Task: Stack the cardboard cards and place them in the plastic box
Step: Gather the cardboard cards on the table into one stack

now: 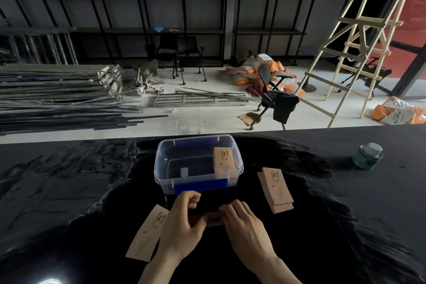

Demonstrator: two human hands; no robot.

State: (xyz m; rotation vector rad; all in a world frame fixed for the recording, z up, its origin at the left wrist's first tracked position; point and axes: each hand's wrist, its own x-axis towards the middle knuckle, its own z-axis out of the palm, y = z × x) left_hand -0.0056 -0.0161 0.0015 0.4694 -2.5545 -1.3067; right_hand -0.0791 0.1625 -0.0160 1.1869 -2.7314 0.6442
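A clear plastic box point(161, 163) with blue clips stands on the black table, and a small stack of brown cardboard cards point(224, 160) leans in its right end. Just in front of the box, my left hand point(182, 226) and my right hand point(244, 226) meet over a card point(213, 220) that shows only as a thin strip between them. Both hands touch it. One card point(147, 233) lies flat to the left of my left hand. A fanned stack of cards point(276, 189) lies to the right of the box.
A green tin with a silver lid point(368, 155) stands at the table's far right. The table is covered with wrinkled black plastic sheet point(69, 180). Beyond its far edge are floor, metal bars, chairs and a wooden ladder.
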